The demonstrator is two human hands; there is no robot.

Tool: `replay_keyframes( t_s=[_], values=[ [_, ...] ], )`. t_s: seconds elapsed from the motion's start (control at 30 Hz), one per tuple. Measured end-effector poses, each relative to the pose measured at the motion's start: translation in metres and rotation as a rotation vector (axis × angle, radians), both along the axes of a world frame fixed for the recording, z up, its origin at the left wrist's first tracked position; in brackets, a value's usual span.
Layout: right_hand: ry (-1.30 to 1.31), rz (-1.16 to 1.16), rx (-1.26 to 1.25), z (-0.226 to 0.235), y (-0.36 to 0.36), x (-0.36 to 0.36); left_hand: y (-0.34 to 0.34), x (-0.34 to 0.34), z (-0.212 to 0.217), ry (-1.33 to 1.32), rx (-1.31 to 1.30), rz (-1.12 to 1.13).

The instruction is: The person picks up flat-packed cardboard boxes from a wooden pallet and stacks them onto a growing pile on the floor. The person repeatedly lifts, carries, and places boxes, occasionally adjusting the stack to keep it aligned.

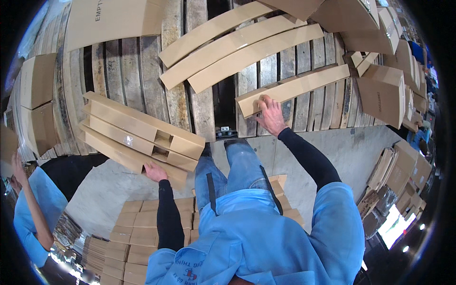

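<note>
The right hand [270,114] rests on the near end of a long flat box [294,89] that lies on the wooden pallet [123,71]. Its fingers are bent over the box edge and grip it. The left hand [154,171] is under the low end of a stack of long boxes [137,135], which is tilted and sticks out past the pallet edge over the floor [342,147]. The fingers look curled on the bottom box, but the box hides part of them, so I cannot be sure how tight the hold is.

Three more long boxes [237,45] lie side by side further back on the pallet, just beyond the one under the right hand. Bigger boxes [382,92] stand at the right, close to that box's far end. A wide flat box [109,19] lies at the top left. Flat cardboard sheets [137,228] are piled on the floor by the person's legs. Another person in a blue shirt [33,209] stands at the left.
</note>
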State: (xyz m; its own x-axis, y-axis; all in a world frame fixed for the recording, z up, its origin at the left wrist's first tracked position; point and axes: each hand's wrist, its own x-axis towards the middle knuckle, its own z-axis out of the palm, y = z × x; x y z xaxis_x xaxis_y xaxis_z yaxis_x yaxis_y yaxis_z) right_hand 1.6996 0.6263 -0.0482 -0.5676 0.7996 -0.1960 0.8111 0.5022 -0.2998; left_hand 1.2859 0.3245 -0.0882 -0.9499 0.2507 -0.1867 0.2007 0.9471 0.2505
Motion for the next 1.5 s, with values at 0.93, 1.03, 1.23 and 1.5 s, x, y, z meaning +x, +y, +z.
replay_keyframes(
  t_s=[0.93,1.03,1.23,1.5],
  values=[
    [0.163,-0.359,0.023,0.010,-0.013,-0.013,0.104,0.001,0.008,-0.235,-0.218,0.105],
    [0.847,-1.156,-0.761,0.017,0.046,-0.081,0.105,0.004,0.004,-0.212,-0.265,0.137],
    [1.351,-1.500,-0.508,-0.059,0.114,-0.190,0.109,-0.003,-0.003,-0.203,-0.276,0.110],
    [0.920,-1.538,0.088,-0.065,0.058,-0.137,0.105,0.004,-0.002,-0.157,-0.241,0.121]
  ],
)
